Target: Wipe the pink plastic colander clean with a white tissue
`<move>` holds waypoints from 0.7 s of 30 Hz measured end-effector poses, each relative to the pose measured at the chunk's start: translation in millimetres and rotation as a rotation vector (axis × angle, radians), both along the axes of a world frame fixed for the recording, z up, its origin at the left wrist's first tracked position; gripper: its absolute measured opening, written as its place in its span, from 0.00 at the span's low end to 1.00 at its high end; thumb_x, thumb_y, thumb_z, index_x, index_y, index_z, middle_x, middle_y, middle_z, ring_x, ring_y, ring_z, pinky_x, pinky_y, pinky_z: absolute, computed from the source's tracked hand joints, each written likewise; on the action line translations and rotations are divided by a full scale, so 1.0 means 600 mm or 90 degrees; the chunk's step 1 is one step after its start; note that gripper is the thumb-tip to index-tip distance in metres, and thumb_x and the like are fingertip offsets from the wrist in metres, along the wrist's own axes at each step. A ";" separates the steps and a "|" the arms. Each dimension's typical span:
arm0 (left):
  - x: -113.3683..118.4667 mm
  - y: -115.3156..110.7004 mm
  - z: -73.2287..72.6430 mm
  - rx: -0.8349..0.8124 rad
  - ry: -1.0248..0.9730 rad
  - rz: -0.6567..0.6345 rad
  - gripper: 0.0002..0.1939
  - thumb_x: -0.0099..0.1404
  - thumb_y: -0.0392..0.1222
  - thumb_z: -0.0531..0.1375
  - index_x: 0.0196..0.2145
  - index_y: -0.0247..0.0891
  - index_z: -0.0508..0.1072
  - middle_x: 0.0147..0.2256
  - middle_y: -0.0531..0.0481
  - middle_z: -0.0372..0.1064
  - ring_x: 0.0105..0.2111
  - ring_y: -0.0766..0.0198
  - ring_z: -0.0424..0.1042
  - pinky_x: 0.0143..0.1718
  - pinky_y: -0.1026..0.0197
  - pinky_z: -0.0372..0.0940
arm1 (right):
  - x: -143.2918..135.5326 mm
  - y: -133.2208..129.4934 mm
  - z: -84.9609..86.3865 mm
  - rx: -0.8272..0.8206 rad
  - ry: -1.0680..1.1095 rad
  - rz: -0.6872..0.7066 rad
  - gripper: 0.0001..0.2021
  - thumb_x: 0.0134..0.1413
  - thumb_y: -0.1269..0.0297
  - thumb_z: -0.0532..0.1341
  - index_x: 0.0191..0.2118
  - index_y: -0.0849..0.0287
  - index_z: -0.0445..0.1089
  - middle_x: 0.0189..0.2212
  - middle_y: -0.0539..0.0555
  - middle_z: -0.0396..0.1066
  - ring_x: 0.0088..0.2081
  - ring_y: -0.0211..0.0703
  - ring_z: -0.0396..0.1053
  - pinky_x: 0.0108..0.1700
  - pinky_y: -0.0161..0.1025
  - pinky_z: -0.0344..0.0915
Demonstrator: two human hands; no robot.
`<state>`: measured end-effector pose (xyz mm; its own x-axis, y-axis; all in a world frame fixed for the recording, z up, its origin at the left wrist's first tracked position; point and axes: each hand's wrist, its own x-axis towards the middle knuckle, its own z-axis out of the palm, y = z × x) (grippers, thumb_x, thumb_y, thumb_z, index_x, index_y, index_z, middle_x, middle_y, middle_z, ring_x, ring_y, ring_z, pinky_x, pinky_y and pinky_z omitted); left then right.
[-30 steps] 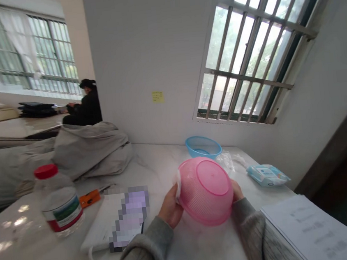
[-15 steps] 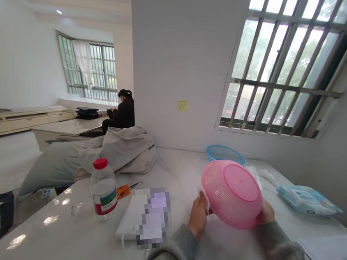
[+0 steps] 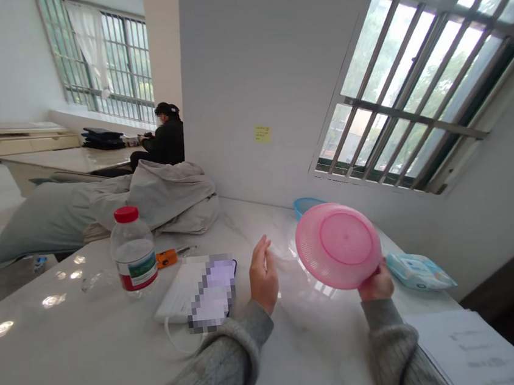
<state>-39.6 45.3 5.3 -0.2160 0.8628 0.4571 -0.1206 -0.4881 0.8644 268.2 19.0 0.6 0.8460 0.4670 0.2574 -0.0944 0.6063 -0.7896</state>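
Note:
A pink mesh basket is held up over the white table, its round base facing me. My right hand grips its lower right rim, with part of the fingers hidden behind it. To the left of the basket, my left hand is raised with fingers stretched out, touching nothing. Behind the pink basket, a blue basket shows partly near the wall.
On the left are a red-capped bottle, an orange object and a phone. A wipes pack and papers lie right. Grey cloth lies behind; a person sits farther off.
My left hand has let go of the pink basket and moved left of it. The basket has turned, its base more toward me, in my right hand. The camera view has shifted.

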 end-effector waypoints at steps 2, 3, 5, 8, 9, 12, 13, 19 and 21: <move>-0.001 -0.005 0.002 0.090 0.037 0.015 0.20 0.79 0.49 0.56 0.62 0.40 0.77 0.71 0.36 0.67 0.72 0.49 0.67 0.75 0.42 0.62 | -0.010 -0.009 0.014 0.027 -0.020 -0.082 0.20 0.58 0.44 0.66 0.47 0.54 0.74 0.45 0.51 0.79 0.48 0.42 0.75 0.58 0.43 0.73; 0.000 -0.011 0.004 0.128 0.056 0.018 0.20 0.79 0.45 0.55 0.63 0.40 0.76 0.71 0.37 0.67 0.72 0.51 0.67 0.75 0.42 0.62 | -0.019 -0.016 0.019 0.033 -0.037 -0.110 0.23 0.57 0.43 0.68 0.49 0.55 0.75 0.44 0.51 0.78 0.46 0.42 0.75 0.56 0.41 0.74; 0.005 -0.024 0.009 0.188 0.090 0.022 0.21 0.79 0.39 0.54 0.65 0.40 0.74 0.70 0.37 0.68 0.72 0.52 0.67 0.74 0.44 0.63 | -0.043 -0.032 0.025 0.013 -0.094 -0.118 0.27 0.52 0.43 0.74 0.49 0.59 0.78 0.37 0.51 0.78 0.36 0.41 0.73 0.46 0.40 0.75; 0.009 -0.040 0.018 0.260 0.142 0.019 0.25 0.79 0.34 0.52 0.69 0.40 0.71 0.70 0.37 0.68 0.72 0.55 0.67 0.74 0.47 0.64 | -0.088 -0.061 0.032 -0.112 -0.379 -0.097 0.27 0.58 0.40 0.71 0.47 0.62 0.82 0.34 0.57 0.81 0.34 0.46 0.76 0.42 0.43 0.75; 0.009 -0.044 0.021 0.276 0.151 0.022 0.26 0.79 0.33 0.51 0.70 0.40 0.70 0.70 0.37 0.68 0.72 0.55 0.67 0.74 0.47 0.64 | -0.103 -0.069 0.036 -0.121 -0.479 -0.080 0.25 0.60 0.41 0.70 0.45 0.61 0.84 0.37 0.60 0.83 0.37 0.49 0.78 0.44 0.45 0.76; 0.006 -0.052 0.029 0.314 0.163 0.025 0.28 0.78 0.31 0.51 0.71 0.40 0.68 0.71 0.37 0.68 0.73 0.54 0.65 0.75 0.46 0.63 | -0.137 -0.085 0.051 -0.105 -0.743 0.092 0.18 0.66 0.47 0.67 0.42 0.56 0.87 0.37 0.61 0.84 0.38 0.52 0.81 0.48 0.49 0.77; 0.004 -0.056 0.031 0.330 0.169 0.019 0.29 0.78 0.30 0.51 0.72 0.40 0.67 0.71 0.37 0.67 0.74 0.54 0.65 0.75 0.45 0.63 | -0.145 -0.088 0.056 -0.098 -0.788 0.147 0.18 0.69 0.49 0.65 0.42 0.56 0.87 0.36 0.60 0.84 0.38 0.52 0.81 0.48 0.49 0.77; -0.005 -0.101 0.041 0.383 0.260 -0.134 0.33 0.76 0.28 0.49 0.75 0.38 0.64 0.71 0.36 0.67 0.73 0.53 0.66 0.73 0.46 0.66 | -0.174 -0.098 0.045 -0.203 -0.726 0.248 0.21 0.70 0.44 0.64 0.44 0.55 0.87 0.27 0.53 0.79 0.27 0.43 0.76 0.36 0.38 0.75; 0.000 -0.114 0.041 0.411 0.264 -0.203 0.32 0.74 0.29 0.51 0.73 0.36 0.67 0.68 0.33 0.71 0.70 0.50 0.71 0.71 0.45 0.70 | -0.179 -0.099 0.032 -0.213 -0.704 0.219 0.21 0.66 0.42 0.66 0.38 0.55 0.85 0.27 0.54 0.80 0.26 0.44 0.76 0.34 0.37 0.75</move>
